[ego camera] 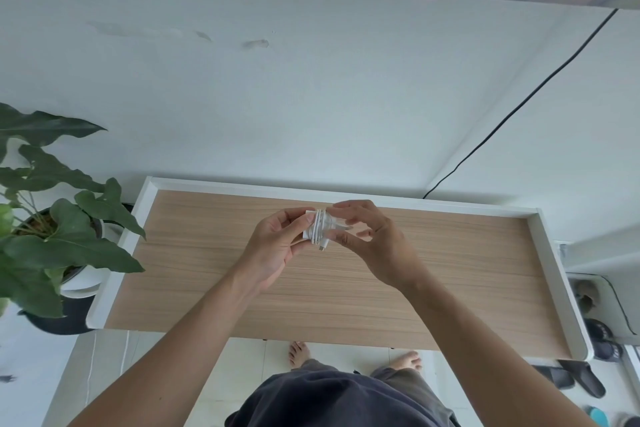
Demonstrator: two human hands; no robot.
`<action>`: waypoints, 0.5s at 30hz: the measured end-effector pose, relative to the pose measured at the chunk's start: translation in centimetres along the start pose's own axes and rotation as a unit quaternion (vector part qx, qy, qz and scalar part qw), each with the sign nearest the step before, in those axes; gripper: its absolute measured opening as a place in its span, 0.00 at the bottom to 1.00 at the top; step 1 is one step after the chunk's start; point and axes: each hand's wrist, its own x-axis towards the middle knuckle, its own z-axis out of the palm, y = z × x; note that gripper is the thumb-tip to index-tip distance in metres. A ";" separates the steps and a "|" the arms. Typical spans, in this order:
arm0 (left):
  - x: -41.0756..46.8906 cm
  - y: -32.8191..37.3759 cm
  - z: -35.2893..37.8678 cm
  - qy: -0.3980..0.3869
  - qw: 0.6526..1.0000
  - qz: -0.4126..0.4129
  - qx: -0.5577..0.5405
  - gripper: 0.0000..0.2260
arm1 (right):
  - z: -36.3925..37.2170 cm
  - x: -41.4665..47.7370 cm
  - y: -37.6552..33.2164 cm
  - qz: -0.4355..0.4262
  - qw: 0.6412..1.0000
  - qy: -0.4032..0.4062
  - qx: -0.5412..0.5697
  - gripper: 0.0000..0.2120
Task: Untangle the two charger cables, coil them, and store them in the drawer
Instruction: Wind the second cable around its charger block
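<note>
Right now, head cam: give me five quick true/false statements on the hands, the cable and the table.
1. Both hands hold one white cable bundle above the table. True: left hand and right hand meet on it.
2. The bundle lies flat on the wooden tabletop. False: it is held up in the hands.
3. A connector tip sticks out at the bundle's lower edge. True.
4. A potted plant stands to the person's right. False: it is on the left, beside the table.
5. A second white cable lies loose on the tabletop. False: none shows there.
</note>
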 end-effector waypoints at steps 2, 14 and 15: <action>0.0 -0.2 0.0 -0.005 1.000 -0.016 -0.004 0.23 | -0.4 0.1 0.1 -0.018 0.999 0.002 -0.030 0.16; -0.2 -0.9 0.1 -0.035 0.998 -0.053 -0.016 0.21 | -0.5 0.3 1.9 0.060 0.992 -0.004 0.113 0.12; -0.3 -1.0 0.2 -0.034 0.998 -0.051 -0.022 0.22 | 0.0 0.2 2.1 0.060 0.988 -0.002 0.141 0.13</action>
